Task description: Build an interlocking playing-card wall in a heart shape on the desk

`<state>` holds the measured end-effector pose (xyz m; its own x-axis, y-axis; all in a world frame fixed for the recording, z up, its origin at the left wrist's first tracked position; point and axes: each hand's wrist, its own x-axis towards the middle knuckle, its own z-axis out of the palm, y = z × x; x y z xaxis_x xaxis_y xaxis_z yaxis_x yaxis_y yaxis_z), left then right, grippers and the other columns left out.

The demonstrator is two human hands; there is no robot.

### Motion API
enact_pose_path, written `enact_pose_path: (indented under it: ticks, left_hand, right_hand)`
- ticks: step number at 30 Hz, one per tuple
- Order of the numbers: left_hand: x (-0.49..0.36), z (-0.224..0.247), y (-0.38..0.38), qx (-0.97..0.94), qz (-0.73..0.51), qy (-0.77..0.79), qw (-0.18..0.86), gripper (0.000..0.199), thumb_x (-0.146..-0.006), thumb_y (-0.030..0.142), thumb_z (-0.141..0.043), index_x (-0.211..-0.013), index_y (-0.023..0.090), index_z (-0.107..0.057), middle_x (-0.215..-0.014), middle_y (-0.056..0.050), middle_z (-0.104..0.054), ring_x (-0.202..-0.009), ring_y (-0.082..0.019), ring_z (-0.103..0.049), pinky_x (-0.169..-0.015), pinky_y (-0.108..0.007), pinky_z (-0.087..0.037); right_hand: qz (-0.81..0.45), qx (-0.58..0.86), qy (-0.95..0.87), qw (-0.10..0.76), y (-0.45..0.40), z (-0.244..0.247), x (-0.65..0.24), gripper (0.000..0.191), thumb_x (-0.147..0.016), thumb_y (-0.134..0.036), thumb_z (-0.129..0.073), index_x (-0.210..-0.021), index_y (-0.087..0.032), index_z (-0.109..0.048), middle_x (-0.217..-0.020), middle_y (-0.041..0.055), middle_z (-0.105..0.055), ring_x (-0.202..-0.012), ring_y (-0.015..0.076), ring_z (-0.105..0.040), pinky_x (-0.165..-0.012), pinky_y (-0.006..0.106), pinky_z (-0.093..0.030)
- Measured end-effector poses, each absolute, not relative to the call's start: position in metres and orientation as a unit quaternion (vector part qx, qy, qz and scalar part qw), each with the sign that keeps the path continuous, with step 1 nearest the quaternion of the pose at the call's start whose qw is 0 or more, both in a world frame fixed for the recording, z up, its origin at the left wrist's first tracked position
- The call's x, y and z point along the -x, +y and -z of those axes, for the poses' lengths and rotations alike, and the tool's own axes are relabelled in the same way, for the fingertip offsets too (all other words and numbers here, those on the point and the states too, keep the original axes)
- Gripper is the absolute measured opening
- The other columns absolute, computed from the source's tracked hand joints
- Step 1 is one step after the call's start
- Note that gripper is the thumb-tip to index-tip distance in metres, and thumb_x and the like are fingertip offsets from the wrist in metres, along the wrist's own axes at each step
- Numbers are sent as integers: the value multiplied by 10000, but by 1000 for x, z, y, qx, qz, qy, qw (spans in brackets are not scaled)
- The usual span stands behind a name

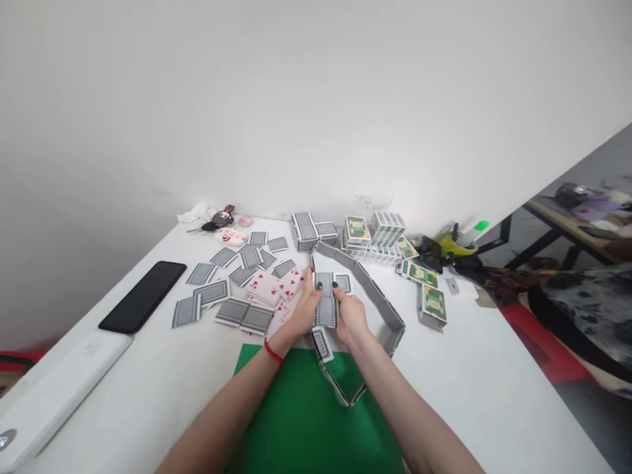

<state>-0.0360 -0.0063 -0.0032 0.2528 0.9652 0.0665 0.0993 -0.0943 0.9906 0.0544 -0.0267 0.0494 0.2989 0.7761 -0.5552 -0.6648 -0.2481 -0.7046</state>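
Observation:
Between my left hand [305, 308] and my right hand [349, 311] are grey-backed playing cards [326, 304]. Both hands are closed on them from either side, thumbs resting at the upper face. A chain of linked cards [371, 287] stands on edge in a loop around my right hand and wrist. One grey-backed card [322, 345] leans at the loop's near left part, just below the held cards. Another card [342, 284] lies inside the loop beyond my right thumb. Left of my left hand, face-up heart cards [264, 288] lie in a loose pile.
Grey-backed cards [200, 273] are scattered at left, near a black phone [143, 296] and white device [64, 388]. Card stacks [305, 229] and green-white card boxes [372, 253] stand by the wall. More boxes [433, 306] lie right. A green mat [276, 421] covers the near edge.

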Motion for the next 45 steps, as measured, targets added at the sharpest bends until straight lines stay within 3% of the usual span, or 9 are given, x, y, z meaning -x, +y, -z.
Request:
enact_pose_path:
  ticks: [3,11,17,32,35,38,41,45]
  left_hand:
    - [38,2,-8,-582,-417,440,543,707,-831,307,-423,-1431,175,-72,-1510,-42,-41,-1377,-186,-78,-1131,-349,-127]
    - [41,-3,-10,-583,-426,436,537,640,-822,224,-362,-1424,181,-151,-1504,-16,-100,-1373,-169,-108,-1134,-331,-109]
    - [42,-1,-10,-616,-405,435,517,671,-823,245,-387,-1428,222,-98,-1508,-5,-27,-1379,-171,-37,-1136,-371,-86]
    - [36,1,-8,-629,-444,413,486,539,-913,404,-214,-1397,168,-241,-1480,-47,-216,-1374,-223,-101,-1135,-379,-121]
    - [38,2,-8,-618,-454,411,493,549,-910,429,-196,-1405,192,-212,-1490,-37,-184,-1372,-197,-125,-1139,-382,-109]
    - [42,2,-9,-616,-464,409,488,558,-904,435,-232,-1410,202,-197,-1496,-43,-162,-1368,-189,-143,-1139,-382,-100]
    - [48,3,-10,-612,-472,413,483,553,-903,411,-267,-1412,208,-197,-1497,-42,-157,-1371,-186,-125,-1137,-380,-81]
    - [53,9,-7,-606,-474,399,499,638,-850,371,-426,-1418,235,-170,-1507,-29,-109,-1377,-206,-87,-1132,-384,-84]
  right_hand:
    - [-607,517,-55,601,-27,-47,-57,106,-778,-108,-527,-706,-124,-604,-517,26,-648,-540,163,-642,-527,243,-526]
    - [-651,511,-45,559,-27,-39,-72,122,-798,-152,-522,-725,-117,-614,-521,24,-638,-551,161,-639,-553,245,-525]
    - [-645,508,-38,570,-23,-36,-69,69,-775,-124,-552,-718,-128,-589,-510,8,-625,-533,158,-627,-540,247,-517]
    - [-666,537,-34,517,-25,-49,-58,222,-862,-275,-454,-747,-137,-585,-521,17,-635,-519,154,-625,-557,260,-514]
    - [-698,507,-47,503,-27,-52,-62,246,-864,-313,-450,-780,-137,-599,-557,26,-651,-545,156,-633,-569,265,-514]
    - [-731,480,-79,479,-37,-58,-74,219,-842,-321,-491,-825,-138,-611,-618,34,-670,-591,156,-642,-599,276,-514]
    - [-754,475,-142,431,-57,-63,-87,129,-771,-224,-583,-861,-137,-618,-685,42,-684,-618,145,-643,-642,287,-508]
    - [-742,498,-299,334,-86,-63,-94,272,-634,-248,-721,-864,-131,-636,-745,46,-685,-640,135,-626,-633,252,-474]
